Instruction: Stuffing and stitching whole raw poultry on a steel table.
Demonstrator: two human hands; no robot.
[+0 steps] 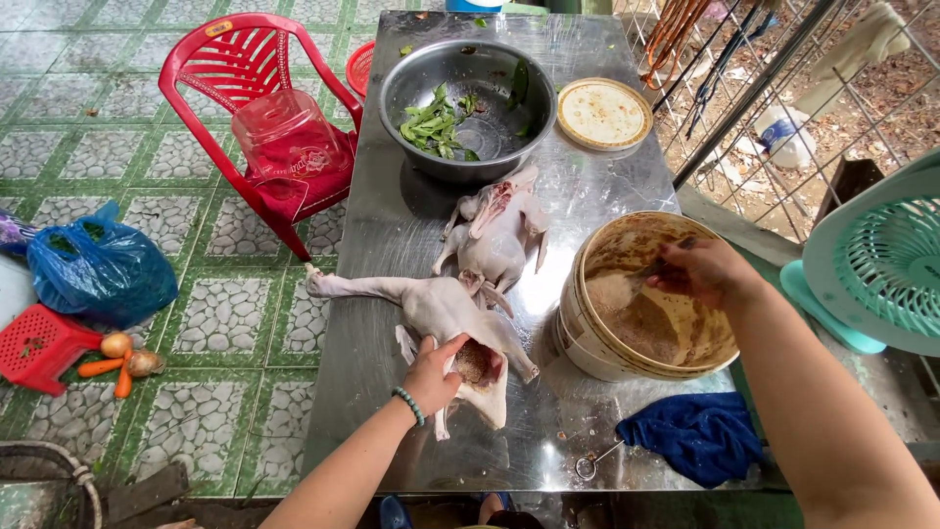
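Steel desk [392, 235]: beside the tub [587, 343], left hand [431, 377] grips the duck [450, 313], spreading its cavity; right hand [700, 274] clutches a spoon [651, 266], scooping seasoning.

Spoon [658, 264] mostly hidden in right hand [707, 272]
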